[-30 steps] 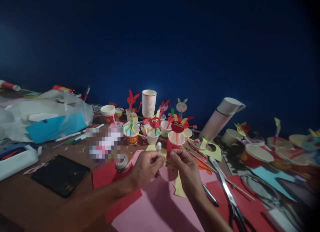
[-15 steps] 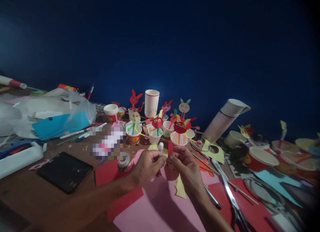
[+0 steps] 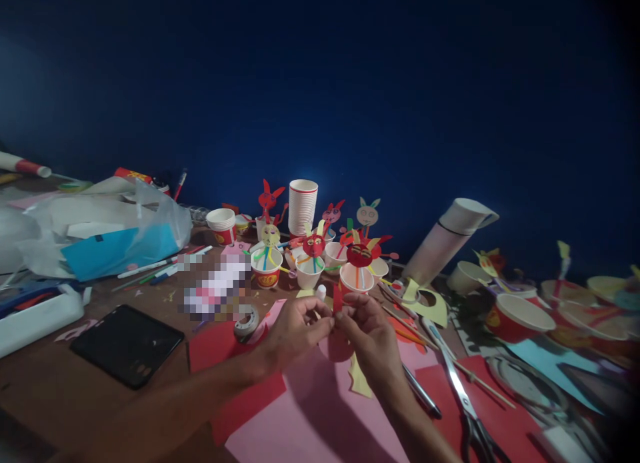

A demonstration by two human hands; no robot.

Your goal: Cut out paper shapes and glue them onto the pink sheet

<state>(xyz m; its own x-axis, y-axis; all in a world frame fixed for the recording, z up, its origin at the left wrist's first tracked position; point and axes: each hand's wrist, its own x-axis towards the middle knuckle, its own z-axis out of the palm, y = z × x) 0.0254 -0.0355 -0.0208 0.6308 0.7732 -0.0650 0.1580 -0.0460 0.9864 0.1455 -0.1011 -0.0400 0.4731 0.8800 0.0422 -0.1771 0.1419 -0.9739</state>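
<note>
My left hand (image 3: pixel 300 326) and my right hand (image 3: pixel 370 330) meet over the pink paper sheet (image 3: pixel 320 416). Between them is a round pink paper face (image 3: pixel 339 350) with a red paper strip (image 3: pixel 337 299) standing up from its top edge. My right thumb and fingers pinch the strip and the face where they join. The left fingers are closed in a pinch at the face's left edge, and my own fingers partly hide the contact. Just behind stands a glue stick (image 3: pixel 321 292). A yellow paper scrap (image 3: pixel 359 378) lies beneath my right hand.
Several paper cups with paper animal figures, such as a red-faced one (image 3: pixel 359 253), stand behind my hands. Scissors (image 3: pixel 465 396) and a pen (image 3: pixel 423 393) lie at the right. A tape roll (image 3: pixel 246 322) and a dark phone-like slab (image 3: pixel 129 346) are left. A flask (image 3: pixel 445 243) leans behind.
My left fingers have shifted slightly closer to the red strip, and the thumb now reaches the face's top edge. The right hand keeps its pinch. The view has moved a little.
</note>
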